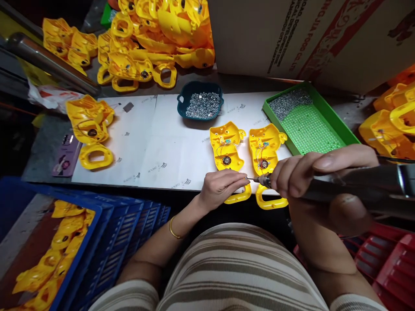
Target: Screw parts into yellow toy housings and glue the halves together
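My right hand point(320, 177) is wrapped round a dark power screwdriver point(356, 183), whose thin bit points left. At the bit's tip, my left hand point(223, 185) pinches something tiny, probably a screw, too small to make out. Beneath and behind the hands lie two yellow plastic shell halves, a left one point(227, 140) and a right one point(264, 142). Each is open side up, with wires, a small green board, a round speaker and a ring-shaped handle at its near end. The left hand partly covers the left shell's handle.
A dark teal bowl point(183, 108) of screws and a green tray point(327, 125) with small metal parts stand behind the shells. More yellow shells point(90, 121) sit at left. A cardboard box point(246, 39), blue crates point(113, 242) and red crates point(389, 263) surround the white worktop point(139, 142).
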Motion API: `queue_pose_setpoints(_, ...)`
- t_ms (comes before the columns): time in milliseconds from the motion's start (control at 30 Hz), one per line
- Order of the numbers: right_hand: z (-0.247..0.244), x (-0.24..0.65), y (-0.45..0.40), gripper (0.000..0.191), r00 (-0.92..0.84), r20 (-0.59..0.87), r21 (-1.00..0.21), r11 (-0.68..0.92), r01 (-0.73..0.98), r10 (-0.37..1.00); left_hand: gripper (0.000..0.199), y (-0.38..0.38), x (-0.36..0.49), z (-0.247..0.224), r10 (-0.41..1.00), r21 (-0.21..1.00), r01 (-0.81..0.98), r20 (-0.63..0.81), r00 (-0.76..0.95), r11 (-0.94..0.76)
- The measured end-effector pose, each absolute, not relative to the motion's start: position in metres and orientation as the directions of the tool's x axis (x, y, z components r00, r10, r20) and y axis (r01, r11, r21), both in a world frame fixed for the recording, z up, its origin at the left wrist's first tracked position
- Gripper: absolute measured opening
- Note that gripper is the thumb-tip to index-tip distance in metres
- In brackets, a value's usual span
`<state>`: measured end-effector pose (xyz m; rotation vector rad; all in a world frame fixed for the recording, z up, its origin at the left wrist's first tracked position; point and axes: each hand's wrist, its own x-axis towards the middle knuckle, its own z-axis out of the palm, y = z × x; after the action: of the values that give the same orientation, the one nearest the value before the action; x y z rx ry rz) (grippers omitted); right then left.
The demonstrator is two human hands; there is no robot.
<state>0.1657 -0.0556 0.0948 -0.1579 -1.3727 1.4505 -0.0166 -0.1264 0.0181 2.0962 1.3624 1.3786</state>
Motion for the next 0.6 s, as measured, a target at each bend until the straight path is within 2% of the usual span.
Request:
queue_pose_setpoints(133, 0.093, 0.165, -0.057, 0.026, -0.421, 0.524, -0.794, 0.245, -0.557, 0.741, 0.011, -0.127, -0.016, 0.014, 0.839, 0.675, 0.549, 0.537, 0.091, -0.492)
queue_pose_setpoints(267, 0.092, 0.164, -0.06, 0.025, -0.375, 0.513, -0.786, 0.248, -0.565, 0.772, 0.04, -0.13, -0.016, 0.01, 0.901, 0.735, 0.544, 0.423, 0.1, -0.405)
queue_pose_setpoints(300, 0.092, 0.164, -0.061, 0.025, -0.373, 0.505, -0.79, 0.244, -0.562, 0.778, 0.041, -0.13, -0.016, 0.009, 0.908, 0.736, 0.551, 0.404, 0.108, -0.393)
queue_pose_setpoints(467, 0.087, 0.165, -0.06, 0.025, -0.392, 0.494, -0.803, 0.234, -0.548, 0.776, 0.016, -0.13, -0.011, 0.014, 0.914, 0.745, 0.538, 0.382, 0.14, -0.394)
queue_pose_setpoints(600, 0.085, 0.165, -0.057, 0.024, -0.396, 0.498, -0.815, 0.26, -0.519, 0.771, 0.013, -0.13, -0.008, 0.02, 0.941, 0.793, 0.512, 0.315, 0.121, -0.331)
